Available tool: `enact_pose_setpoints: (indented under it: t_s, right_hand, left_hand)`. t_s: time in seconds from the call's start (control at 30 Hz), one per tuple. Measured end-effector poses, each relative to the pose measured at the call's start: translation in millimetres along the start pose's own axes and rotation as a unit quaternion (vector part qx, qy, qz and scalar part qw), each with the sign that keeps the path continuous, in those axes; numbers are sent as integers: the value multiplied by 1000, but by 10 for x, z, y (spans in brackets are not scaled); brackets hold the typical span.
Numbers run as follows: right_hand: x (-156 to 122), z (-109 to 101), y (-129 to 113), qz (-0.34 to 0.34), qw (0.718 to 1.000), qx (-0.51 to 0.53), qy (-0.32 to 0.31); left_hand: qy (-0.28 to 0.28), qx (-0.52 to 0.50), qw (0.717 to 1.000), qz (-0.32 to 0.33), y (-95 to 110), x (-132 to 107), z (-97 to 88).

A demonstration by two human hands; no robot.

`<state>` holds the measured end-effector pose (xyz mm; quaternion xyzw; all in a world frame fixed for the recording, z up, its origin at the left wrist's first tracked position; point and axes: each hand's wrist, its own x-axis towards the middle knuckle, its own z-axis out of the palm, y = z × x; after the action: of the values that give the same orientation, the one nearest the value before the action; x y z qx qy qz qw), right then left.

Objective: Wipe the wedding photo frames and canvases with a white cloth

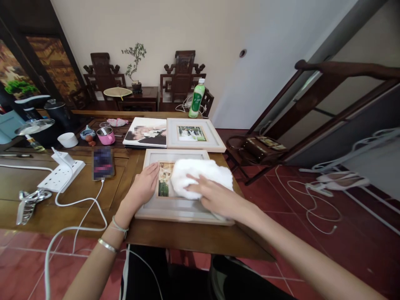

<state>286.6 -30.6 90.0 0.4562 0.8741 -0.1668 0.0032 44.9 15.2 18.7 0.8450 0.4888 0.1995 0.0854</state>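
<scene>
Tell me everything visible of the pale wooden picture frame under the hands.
The pale wooden picture frame is rectangular, with a light grey border around a small colour picture edged in tan. It lies flat, face up, near the front edge of the brown wooden table. The left hand lies over its left border; the right hand is on a fluffy white cloth over its right part, hiding much of the picture. Whether glass covers it, I cannot tell.
</scene>
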Motion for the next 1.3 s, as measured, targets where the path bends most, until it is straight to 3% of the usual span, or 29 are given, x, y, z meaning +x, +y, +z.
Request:
enact_pose_setpoints:
  t_s: [0.13,0.27,0.37,0.57,0.7,0.8,0.93,1.1,1.2,1.3]
  right_hand:
    - [491,98,300,-16,987,-106,121]
    - [705,137,369,-25,980,-158,118]
    - [550,164,161,-47,985,-152,66]
    - [-192,-43,-429,-77,995,2,-67]
    - [-321,-133,-519,-104,990,58,-79]
    - [-83,-16,-394,-84,995,34,-49]
    - [425,161,-97,-55,996,-60,39]
    - [910,170,148,-19,982,-142,124]
    - [982,172,75,-24,980,-163,111]
    - [807,177,-148,-42,988,-144,37]
  left_hand:
    - [2,-6,1000,0,-9,7,-5]
    - [15,-15,1000,0,-17,10,-1]
    - [21,-19,1000,0,-15,7,3]
    - [13,-10,1000,-11,20,2,-15]
    - [7,-3,1000,-9,27,6,-23]
    - [5,-3,1000,-10,25,7,-27]
    - [7,-12,1000,-8,35,-3,-43]
    - [10,-31,999,-7,9,-14,-30]
    - [41,-60,997,-4,-44,-9,5]
    - [76,-76,994,-8,-84,0,32]
